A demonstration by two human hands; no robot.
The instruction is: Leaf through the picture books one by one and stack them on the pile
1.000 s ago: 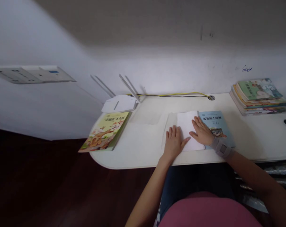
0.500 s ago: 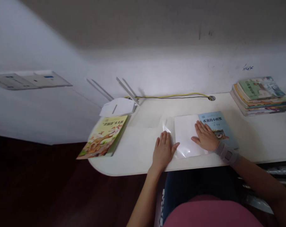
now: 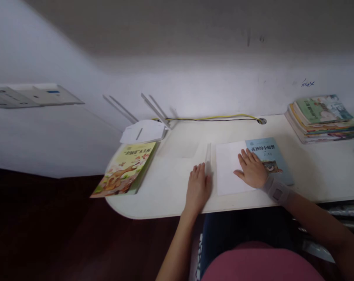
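Observation:
A blue book (image 3: 278, 156) lies on the white desk with a white page (image 3: 229, 168) spread out to its left. Across the page and the book's cover rests my right hand (image 3: 253, 169), flat with its fingers apart. My left hand (image 3: 198, 185) is at the left edge of a clear plastic film (image 3: 208, 154) beside the page. Its fingers are together and the thumb is bent in over the film's edge.
A yellow-green book (image 3: 126, 168) overhangs the desk's left end. Behind it stands a white router (image 3: 143, 131) with antennas. A stack of books (image 3: 323, 117) sits at the back right. A yellow cable (image 3: 218, 117) runs along the wall to a desk hole.
The fingers of my left hand have drawn together at the film, whose left part now stands up narrowly instead of lying spread over the page. My right hand has shifted slightly left.

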